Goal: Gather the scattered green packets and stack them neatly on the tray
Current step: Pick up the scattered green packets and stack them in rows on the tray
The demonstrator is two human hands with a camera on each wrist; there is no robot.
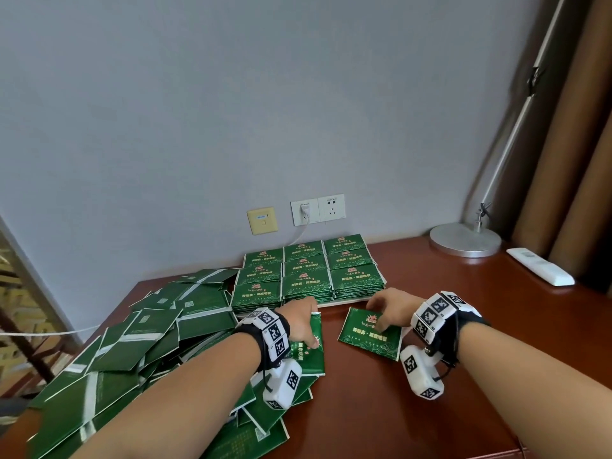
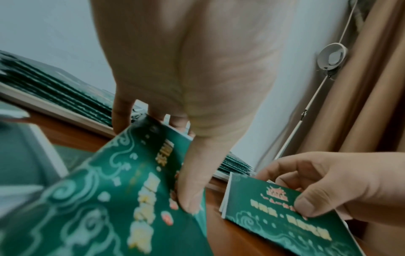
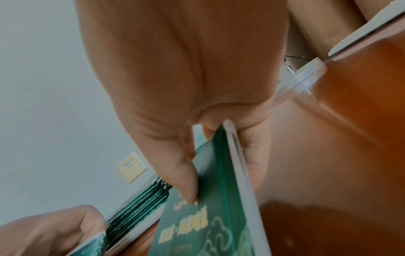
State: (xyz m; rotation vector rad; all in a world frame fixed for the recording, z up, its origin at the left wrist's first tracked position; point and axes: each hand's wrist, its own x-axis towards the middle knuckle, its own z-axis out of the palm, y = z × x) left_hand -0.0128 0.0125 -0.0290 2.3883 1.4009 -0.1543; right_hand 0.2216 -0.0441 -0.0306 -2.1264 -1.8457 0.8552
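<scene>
Packets: two in hand right now, both just in front of the tray, on its near side. Left hand pinches one packet, thumb on the printed face, fingers curled under the far edge, corner lifted off the table. Right hand pinches a small bundle, thumb on top, fingers underneath; wrist view shows several white edges, so more than one packet, exact count unclear.

Tray already carries a grid of neat stacks, printed side up. Loose heap sits left of the tray, mostly back side up, spilling toward the table's near edge.

How I'd run this step:
- Merge left packet onto the right bundle first, print up, same orientation as the stacks on the tray.
- Square the bundle by tapping its long edge on the table before placing; slick packets will probably fan out otherwise.
- Land it on the lowest stack, nearest row looks easiest to reach.
- Lower flat, let go only once edges line up.
- Keep the left forearm off the heap; it lies across it now and could drag packets off the table.

Lamp base and remote, right of the tray, look out of the way.
</scene>
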